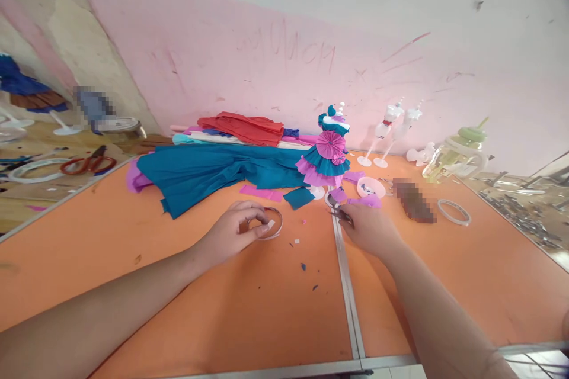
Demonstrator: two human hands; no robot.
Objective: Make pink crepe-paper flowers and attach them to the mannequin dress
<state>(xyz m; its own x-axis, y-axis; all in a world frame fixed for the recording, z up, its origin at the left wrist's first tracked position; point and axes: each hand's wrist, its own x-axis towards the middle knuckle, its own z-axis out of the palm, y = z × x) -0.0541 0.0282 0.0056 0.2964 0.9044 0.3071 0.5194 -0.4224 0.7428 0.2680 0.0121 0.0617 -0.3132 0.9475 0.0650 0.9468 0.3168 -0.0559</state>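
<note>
My left hand [242, 225] is closed on a narrow roll of tape [279, 226], held just over the orange table. A small white tab of tape [271, 224] shows by its fingertips. My right hand [371, 226] wraps round a dark metal tool that looks like scissors [341, 212], pointing away to the left; its far end is hard to make out. Behind this hand stands a small mannequin in a teal and purple crepe paper dress [326, 157] with pleated rosettes. A teal paper piece [299, 198] and a purple strip [261, 192] lie near its base.
Teal crepe paper [213, 172] and a red fold [244, 128] are heaped along the wall. Two bare mannequins [387, 130], a pink bowl [371, 187], a tape ring [453, 212] and a green-lidded jug [460, 151] stand rightward. Orange-handled scissors [89, 163] lie left. A metal seam [347, 284] divides the tables.
</note>
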